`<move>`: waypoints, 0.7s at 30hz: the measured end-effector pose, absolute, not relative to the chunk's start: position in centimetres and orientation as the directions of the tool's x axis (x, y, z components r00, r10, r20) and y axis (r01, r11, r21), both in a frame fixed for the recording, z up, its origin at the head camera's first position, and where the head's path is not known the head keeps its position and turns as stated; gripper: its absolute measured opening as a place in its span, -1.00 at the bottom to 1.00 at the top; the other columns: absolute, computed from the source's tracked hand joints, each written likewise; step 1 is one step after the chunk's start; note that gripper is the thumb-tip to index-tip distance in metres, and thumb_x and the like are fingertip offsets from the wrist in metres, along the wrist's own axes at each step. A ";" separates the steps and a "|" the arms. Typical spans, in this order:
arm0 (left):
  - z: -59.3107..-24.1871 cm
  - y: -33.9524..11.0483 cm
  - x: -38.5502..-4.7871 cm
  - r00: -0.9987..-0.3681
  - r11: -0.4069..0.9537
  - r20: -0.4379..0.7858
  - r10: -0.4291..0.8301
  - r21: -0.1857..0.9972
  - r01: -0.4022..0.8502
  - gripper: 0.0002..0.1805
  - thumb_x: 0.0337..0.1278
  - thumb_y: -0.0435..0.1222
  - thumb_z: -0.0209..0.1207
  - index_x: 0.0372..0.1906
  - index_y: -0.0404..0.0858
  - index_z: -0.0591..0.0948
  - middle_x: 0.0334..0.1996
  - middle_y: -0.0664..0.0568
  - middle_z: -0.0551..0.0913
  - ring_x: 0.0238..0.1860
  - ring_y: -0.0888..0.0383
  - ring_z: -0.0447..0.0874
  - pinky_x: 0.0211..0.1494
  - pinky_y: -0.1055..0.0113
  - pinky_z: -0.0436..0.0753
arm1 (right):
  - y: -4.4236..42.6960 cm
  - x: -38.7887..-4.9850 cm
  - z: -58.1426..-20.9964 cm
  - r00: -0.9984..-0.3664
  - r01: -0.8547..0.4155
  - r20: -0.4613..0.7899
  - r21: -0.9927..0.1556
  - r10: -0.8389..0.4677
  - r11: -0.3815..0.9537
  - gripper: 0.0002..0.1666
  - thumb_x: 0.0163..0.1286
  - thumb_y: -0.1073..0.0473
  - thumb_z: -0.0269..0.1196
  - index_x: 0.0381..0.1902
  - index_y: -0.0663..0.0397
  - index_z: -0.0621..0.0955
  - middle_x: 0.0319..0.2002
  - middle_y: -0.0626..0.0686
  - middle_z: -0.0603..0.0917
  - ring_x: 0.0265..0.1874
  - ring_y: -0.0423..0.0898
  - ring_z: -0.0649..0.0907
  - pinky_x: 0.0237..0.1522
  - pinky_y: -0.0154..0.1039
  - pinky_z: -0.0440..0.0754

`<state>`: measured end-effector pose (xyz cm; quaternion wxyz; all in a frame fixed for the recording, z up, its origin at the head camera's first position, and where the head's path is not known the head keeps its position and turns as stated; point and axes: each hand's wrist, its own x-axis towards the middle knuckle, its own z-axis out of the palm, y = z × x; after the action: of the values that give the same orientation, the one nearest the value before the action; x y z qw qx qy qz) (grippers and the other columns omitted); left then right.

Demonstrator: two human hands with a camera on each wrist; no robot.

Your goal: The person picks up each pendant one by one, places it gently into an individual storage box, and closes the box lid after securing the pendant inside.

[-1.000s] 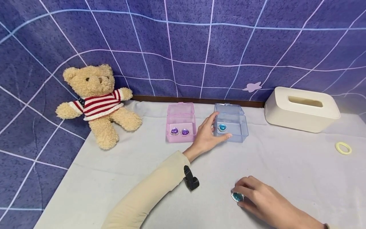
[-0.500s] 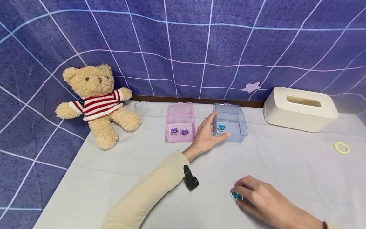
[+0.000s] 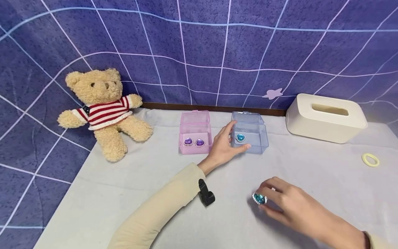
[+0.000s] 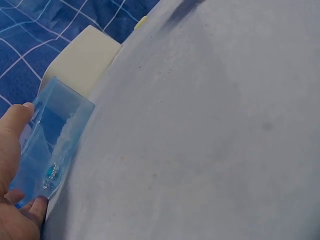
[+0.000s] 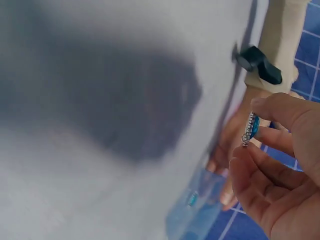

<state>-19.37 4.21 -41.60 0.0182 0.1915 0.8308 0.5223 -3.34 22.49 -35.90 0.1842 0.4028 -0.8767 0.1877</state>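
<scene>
My left hand point(image 3: 222, 148) holds the left side of the open blue box point(image 3: 258, 138), thumb at its front edge and a finger at the back. Inside the box, at the left, lies one blue heart gem point(image 3: 240, 137). My right hand point(image 3: 298, 207) pinches another blue gem point(image 3: 259, 198) with a silver beaded rim, raised over the cloth in front of the box. In the right wrist view this gem point(image 5: 253, 127) is edge-on between thumb and fingers. The left wrist view shows the box point(image 4: 55, 125) between the left hand's point(image 4: 15, 165) thumb and fingers.
Left of the blue box stands an open pink box point(image 3: 195, 150) with two purple gems point(image 3: 188, 141). A teddy bear point(image 3: 107, 114) sits far left. A cream tissue box point(image 3: 324, 119) stands at the back right, a yellow ring point(image 3: 370, 160) before it.
My right hand has lifted the second blue gem off the cloth and moved slightly away from me. My left hand has stayed on the blue box.
</scene>
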 end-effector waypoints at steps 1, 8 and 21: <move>-41.6 4.2 -19.4 -0.926 0.386 0.170 0.337 0.872 0.300 0.00 -0.14 -0.09 0.49 0.44 -0.09 0.21 0.24 -0.14 0.46 0.21 -0.01 0.53 0.21 0.28 0.63 | 22.5 -3.6 -35.5 -0.606 -0.776 0.477 -0.179 -0.636 0.605 -0.56 0.48 -0.17 -0.05 -0.28 -0.08 0.65 -0.26 -0.19 0.60 -0.31 -0.28 0.63 -0.28 -0.52 0.63; -41.5 4.3 -19.4 -0.924 0.385 0.176 0.340 0.870 0.307 0.00 -0.15 -0.09 0.49 0.44 -0.11 0.21 0.24 -0.14 0.46 0.22 -0.02 0.52 0.21 0.28 0.63 | 23.3 -6.5 -32.3 -0.617 -0.744 0.533 -0.157 -0.579 0.649 -0.45 0.48 -0.25 -0.07 -0.31 -0.03 0.68 -0.28 -0.13 0.68 -0.32 -0.22 0.68 -0.24 -0.42 0.69; -41.6 4.2 -19.4 -0.927 0.392 0.167 0.337 0.870 0.299 0.00 -0.13 -0.11 0.49 0.44 -0.12 0.21 0.25 -0.13 0.46 0.23 -0.01 0.52 0.21 0.29 0.63 | 24.5 -12.9 -30.4 -0.683 -0.678 0.525 -0.197 -0.508 0.709 -0.70 -0.06 0.30 0.48 -0.29 0.10 0.69 -0.34 -0.01 0.72 -0.52 -0.20 0.64 -0.51 -0.41 0.64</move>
<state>-19.44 4.22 -41.57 0.0182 0.1908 0.8342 0.5171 -12.94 24.46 -30.42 0.2221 0.3302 -0.8972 0.1913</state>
